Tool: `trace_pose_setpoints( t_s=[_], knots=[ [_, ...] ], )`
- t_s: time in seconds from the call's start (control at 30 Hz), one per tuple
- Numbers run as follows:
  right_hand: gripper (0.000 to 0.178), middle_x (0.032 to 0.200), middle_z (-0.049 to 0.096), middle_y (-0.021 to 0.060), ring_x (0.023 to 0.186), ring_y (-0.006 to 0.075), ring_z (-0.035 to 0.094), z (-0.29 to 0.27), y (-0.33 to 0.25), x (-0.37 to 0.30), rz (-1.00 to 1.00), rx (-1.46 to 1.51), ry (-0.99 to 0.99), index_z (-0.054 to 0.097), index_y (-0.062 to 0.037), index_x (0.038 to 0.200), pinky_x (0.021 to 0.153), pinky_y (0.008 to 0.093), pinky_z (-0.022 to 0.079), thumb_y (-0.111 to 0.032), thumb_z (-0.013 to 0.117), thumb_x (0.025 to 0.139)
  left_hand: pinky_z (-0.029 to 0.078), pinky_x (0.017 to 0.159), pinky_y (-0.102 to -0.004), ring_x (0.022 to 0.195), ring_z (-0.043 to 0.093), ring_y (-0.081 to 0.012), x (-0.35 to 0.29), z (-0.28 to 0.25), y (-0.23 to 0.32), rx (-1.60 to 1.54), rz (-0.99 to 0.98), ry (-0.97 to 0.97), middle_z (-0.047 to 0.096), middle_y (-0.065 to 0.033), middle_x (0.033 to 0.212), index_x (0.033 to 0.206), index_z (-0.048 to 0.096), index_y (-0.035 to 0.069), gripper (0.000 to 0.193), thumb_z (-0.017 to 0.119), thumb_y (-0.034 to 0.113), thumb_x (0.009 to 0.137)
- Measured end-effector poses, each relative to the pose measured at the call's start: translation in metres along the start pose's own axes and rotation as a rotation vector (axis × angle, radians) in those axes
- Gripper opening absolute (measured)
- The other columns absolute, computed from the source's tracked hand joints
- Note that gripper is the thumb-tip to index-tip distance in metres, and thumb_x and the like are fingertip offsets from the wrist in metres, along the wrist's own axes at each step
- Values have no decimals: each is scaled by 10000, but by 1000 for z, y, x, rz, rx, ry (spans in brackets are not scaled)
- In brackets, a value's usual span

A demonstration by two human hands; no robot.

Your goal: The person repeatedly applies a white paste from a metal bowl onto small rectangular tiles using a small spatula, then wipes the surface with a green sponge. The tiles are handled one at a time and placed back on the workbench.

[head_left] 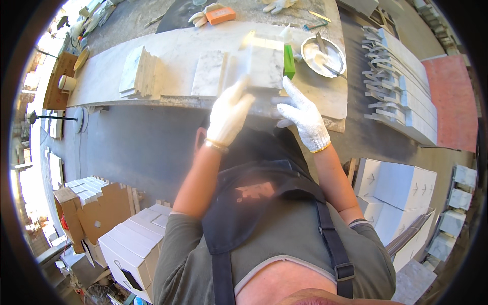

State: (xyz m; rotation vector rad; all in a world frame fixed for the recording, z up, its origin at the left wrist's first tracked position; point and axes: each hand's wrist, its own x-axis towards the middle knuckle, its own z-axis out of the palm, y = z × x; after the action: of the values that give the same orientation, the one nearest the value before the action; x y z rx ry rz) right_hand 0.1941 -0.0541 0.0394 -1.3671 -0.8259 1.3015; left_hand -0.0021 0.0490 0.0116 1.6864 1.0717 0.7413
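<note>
The left hand (230,113), in a white knit glove, grips the near left edge of a white marble tile (264,63), fingers curled up against its side. The right hand (303,117), gloved the same way, is spread open, with its forefinger stretched up along the tile's near right edge and the other fingers splayed below it; it touches the tile rather than clasping it. The tile is held at the near edge of a long pale stone workbench (178,56), tilted up slightly from the surface. Just right of the tile stands a green block (288,62), touching its side. Left of the tile a second marble tile (208,73) lies flat on the bench, and farther left a stack of tiles (140,73) leans on edge. Right of the tile, beyond the green block, sits a round metal bowl (323,55) with tools lying in it. Behind the tile, at the bench's far side, an orange block (220,15) rests beside a spare glove (201,18).
</note>
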Motion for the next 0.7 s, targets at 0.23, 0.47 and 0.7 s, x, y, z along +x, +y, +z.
trace_pose_setpoints(
  t_s=[0.23,0.47,0.7],
  knots=[
    [389,1251,696,156,1061,265,718,-17,19,-12,74,314,-7,567,-38,1375,755,349,604,-207,642,1033,566,891,-329,1025,694,-189,-30,-12,-2,-591,-247,-85,719,-102,1230,1379,650,-5,439,674,213,999],
    [278,1033,726,103,806,213,705,-6,34,-12,177,400,4,615,-57,1153,653,316,586,-290,687,1020,559,776,-318,939,687,-162,-26,6,3,-712,-397,-201,710,-63,1103,1254,656,11,358,694,266,1004],
    [320,1023,727,104,800,169,700,-8,31,-10,176,138,-52,642,-3,1196,670,296,564,-165,758,945,498,909,-269,1024,625,-105,-38,2,-4,-706,-366,-269,691,-57,1173,1307,632,-36,401,722,172,976]
  ],
)
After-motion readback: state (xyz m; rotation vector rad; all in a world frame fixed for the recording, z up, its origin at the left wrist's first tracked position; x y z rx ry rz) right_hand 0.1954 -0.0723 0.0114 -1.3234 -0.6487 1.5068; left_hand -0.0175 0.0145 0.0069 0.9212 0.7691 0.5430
